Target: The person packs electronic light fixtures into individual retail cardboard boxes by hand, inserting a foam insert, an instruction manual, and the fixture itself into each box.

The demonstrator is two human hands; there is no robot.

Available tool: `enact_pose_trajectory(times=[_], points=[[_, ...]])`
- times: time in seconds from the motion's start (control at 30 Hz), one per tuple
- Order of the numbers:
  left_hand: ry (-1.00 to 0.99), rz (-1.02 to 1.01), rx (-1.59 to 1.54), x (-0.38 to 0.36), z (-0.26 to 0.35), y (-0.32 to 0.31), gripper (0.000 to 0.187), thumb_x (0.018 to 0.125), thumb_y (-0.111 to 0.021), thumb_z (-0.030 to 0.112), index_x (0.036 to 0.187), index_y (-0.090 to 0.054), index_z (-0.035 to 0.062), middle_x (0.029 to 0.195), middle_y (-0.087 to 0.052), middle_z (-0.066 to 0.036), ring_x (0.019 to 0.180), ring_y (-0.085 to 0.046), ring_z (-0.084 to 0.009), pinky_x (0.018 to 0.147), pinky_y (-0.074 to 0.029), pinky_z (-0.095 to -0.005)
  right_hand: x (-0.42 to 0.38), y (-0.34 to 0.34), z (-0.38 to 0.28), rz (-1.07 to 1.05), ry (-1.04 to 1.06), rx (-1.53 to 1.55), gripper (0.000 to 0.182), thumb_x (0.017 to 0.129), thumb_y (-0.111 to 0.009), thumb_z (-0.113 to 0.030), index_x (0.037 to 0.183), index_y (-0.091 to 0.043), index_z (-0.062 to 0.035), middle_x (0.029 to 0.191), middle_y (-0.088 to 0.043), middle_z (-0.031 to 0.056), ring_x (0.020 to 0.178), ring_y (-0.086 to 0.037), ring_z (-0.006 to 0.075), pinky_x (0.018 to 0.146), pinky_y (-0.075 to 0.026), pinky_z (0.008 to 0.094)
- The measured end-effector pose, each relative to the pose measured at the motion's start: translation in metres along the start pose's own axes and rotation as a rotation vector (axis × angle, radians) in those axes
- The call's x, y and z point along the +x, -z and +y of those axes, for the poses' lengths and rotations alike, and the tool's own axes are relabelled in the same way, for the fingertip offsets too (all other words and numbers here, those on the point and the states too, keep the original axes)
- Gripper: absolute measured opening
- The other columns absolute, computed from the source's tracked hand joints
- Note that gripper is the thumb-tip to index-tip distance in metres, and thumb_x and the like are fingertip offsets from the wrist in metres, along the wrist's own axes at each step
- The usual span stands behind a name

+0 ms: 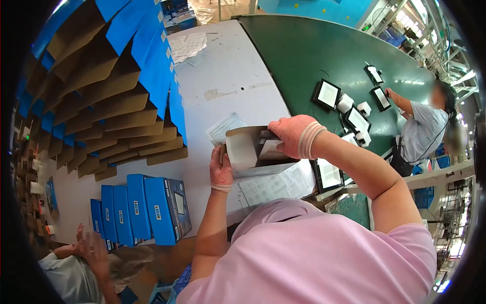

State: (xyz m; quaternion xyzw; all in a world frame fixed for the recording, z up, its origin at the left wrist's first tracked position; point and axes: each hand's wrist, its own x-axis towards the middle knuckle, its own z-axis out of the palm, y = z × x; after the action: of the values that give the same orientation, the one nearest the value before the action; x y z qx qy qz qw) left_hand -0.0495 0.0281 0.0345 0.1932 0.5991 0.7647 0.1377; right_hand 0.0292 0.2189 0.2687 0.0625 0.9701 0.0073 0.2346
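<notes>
An open cardboard box (276,168) lies on the white table in front of me, with a white foam block (242,151) at its left end. My left hand (221,172), in a pinkish knit glove, grips the box's left end. My right hand (296,134), gloved the same way, is closed at the box's right side on a dark-framed lamp that is partly inside. Printed sheets (276,187) lie just below the box, and another leaflet (225,126) is behind it.
Stacked open blue boxes (152,66) rise at the left. Closed blue boxes (167,207) stand in a row nearer. Lamps (328,94) with white foam pieces lie on the green table (304,45). One co-worker (425,121) is at the right, another person's hands (91,251) at the lower left.
</notes>
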Motion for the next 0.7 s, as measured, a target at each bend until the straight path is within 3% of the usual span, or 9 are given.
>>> enact_pose_trajectory(times=[0.27, 0.37, 0.47, 0.57, 0.67, 0.7], points=[[-0.187, -0.029, 0.502, -0.013, 0.001, -0.005, 0.032, 0.094, -0.047, 0.005, 0.125, -0.052, -0.0026, 0.121, -0.055, -0.015, 0.115, -0.054, -0.0251, 0.101, -0.043, -0.0360, -0.006, -0.028, -0.012, -0.041, 0.024, -0.046, 0.033, 0.084, -0.066, -0.024, 0.108, -0.055, -0.0028, 0.103, -0.063, 0.0184, 0.094, -0.065, 0.0348, 0.080, -0.053, 0.0430], [-0.052, -0.023, 0.308, -0.011, 0.006, -0.010, 0.038, 0.091, -0.049, -0.003, 0.129, -0.050, 0.0000, 0.124, -0.054, -0.013, 0.118, -0.053, -0.0228, 0.103, -0.041, -0.0340, -0.002, -0.026, -0.014, -0.124, -0.004, -0.036, 0.034, 0.082, -0.066, -0.019, 0.110, -0.055, -0.0020, 0.102, -0.064, 0.0187, 0.095, -0.065, 0.0344, 0.079, -0.054, 0.0430], [0.157, -0.014, 0.045, -0.012, 0.017, -0.012, 0.050, 0.085, -0.051, -0.009, 0.133, -0.047, 0.0037, 0.128, -0.053, -0.011, 0.121, -0.051, -0.0204, 0.105, -0.040, -0.0324, 0.001, -0.038, -0.018, -0.075, 0.004, -0.030, 0.033, 0.080, -0.063, -0.007, 0.111, -0.058, 0.0010, 0.105, -0.066, 0.0205, 0.099, -0.066, 0.0357, 0.078, -0.055, 0.0429], [0.210, -0.028, -0.014, -0.017, 0.008, -0.010, 0.058, 0.081, -0.051, -0.010, 0.136, -0.044, 0.0049, 0.131, -0.051, -0.010, 0.119, -0.051, -0.0192, 0.103, -0.041, -0.0315, 0.018, -0.074, -0.021, -0.131, 0.054, -0.070, 0.035, 0.080, -0.063, -0.008, 0.112, -0.058, 0.0021, 0.106, -0.066, 0.0212, 0.102, -0.065, 0.0352, 0.078, -0.055, 0.0429], [0.143, -0.001, 0.107, -0.020, 0.024, -0.016, 0.060, 0.077, -0.051, -0.011, 0.135, -0.046, 0.0030, 0.131, -0.051, -0.011, 0.115, -0.054, -0.0212, 0.102, -0.040, -0.0313, 0.040, -0.093, -0.014, -0.229, 0.076, -0.006, 0.040, 0.077, -0.064, -0.011, 0.114, -0.054, 0.0022, 0.112, -0.065, 0.0215, 0.095, -0.067, 0.0369, 0.081, -0.055, 0.0410], [0.073, 0.005, 0.240, -0.022, 0.027, -0.014, 0.059, 0.077, -0.053, -0.010, 0.134, -0.047, 0.0029, 0.130, -0.052, -0.012, 0.113, -0.055, -0.0223, 0.100, -0.041, -0.0312, 0.043, -0.095, -0.010, -0.273, 0.066, 0.034, 0.050, 0.077, -0.067, -0.015, 0.122, -0.052, 0.0014, 0.114, -0.064, 0.0220, 0.101, -0.065, 0.0357, 0.085, -0.054, 0.0393]])
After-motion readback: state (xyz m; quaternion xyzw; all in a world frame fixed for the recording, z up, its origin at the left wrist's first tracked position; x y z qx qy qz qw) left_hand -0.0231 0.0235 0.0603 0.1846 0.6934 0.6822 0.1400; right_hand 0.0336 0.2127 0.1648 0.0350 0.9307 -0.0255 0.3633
